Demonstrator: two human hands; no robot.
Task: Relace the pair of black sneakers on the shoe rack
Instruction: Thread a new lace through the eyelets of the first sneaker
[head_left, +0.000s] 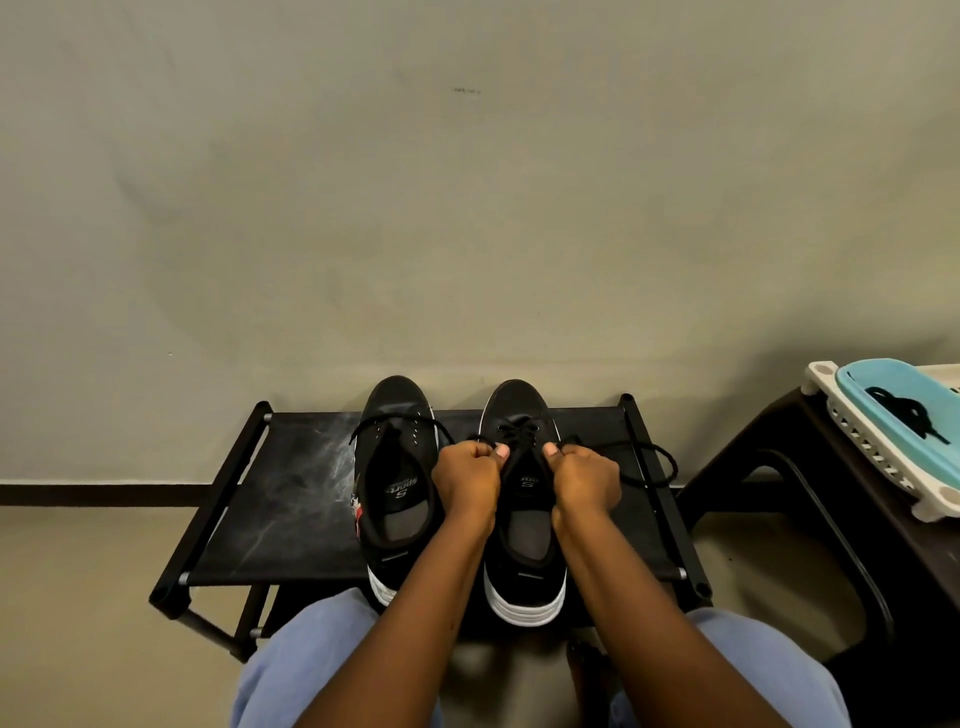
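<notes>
Half the right-side sneaker's (524, 519) lacing hiding behind knuckles, lower centre | basket (883, 441) being cut off, right edge | two sneakers sitting on shoe rack (291, 493), left-side sneaker (397, 467) loosely laced | left hand (465, 480), right hand (584, 480) each pinching lace (644, 446)

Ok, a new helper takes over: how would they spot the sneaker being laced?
Find the black fabric-topped shoe rack against the beige wall. Of the two black white-soled sneakers on it, take the right-hand sneaker. Unlike the left-hand sneaker, its front eyelets are laced, and the left hand and right hand pinch its black lace.
</notes>
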